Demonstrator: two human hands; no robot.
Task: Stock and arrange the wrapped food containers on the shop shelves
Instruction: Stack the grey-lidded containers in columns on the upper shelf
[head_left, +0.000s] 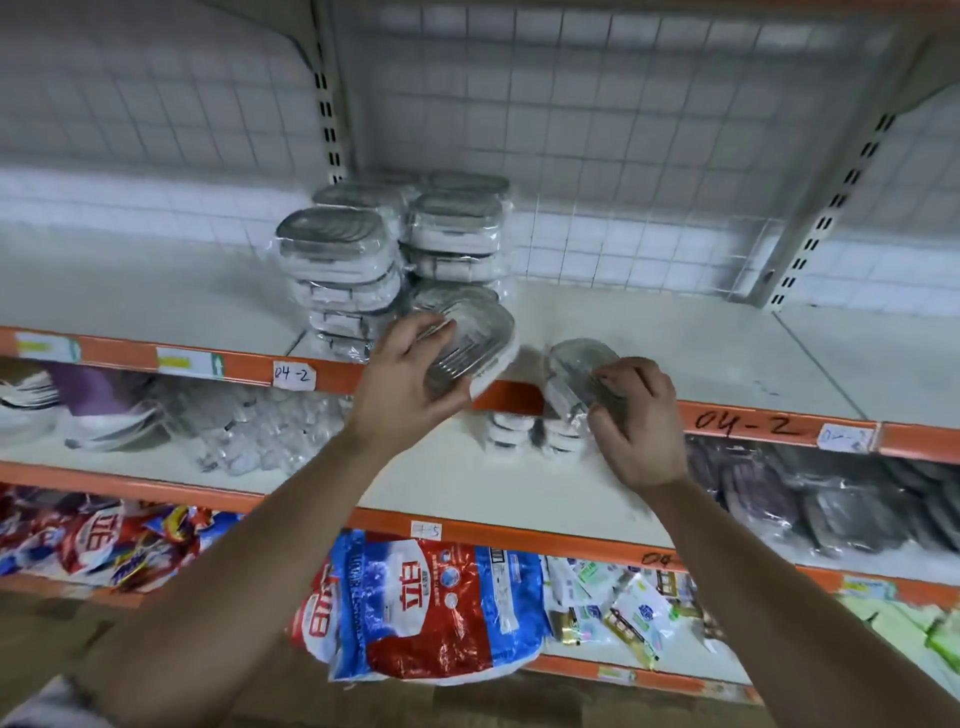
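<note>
Two wrapped boxes at the shelf (649, 332) edge
Our left grip (410, 374) curls round one box (480, 340); our right grip (636, 415) pinches the other box (574, 366), tilted. Slick wrap may slip, or we knock the stacks (337, 249) beside them.

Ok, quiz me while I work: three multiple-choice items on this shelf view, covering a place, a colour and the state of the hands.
1. Where do the stacked containers stand?
A) the floor B) the shelf tagged 04-2 C) the lowest shelf
2. What colour is that shelf's front edge?
A) blue B) green C) orange
3. What are the hands doing?
A) both idle B) each holds a container C) only one holds a container

1 B: the stacks sit on it, near the wire back.
2 C: the strip is plainly orange.
3 B: the left hand grips one container and the right hand grips a second container.
</note>
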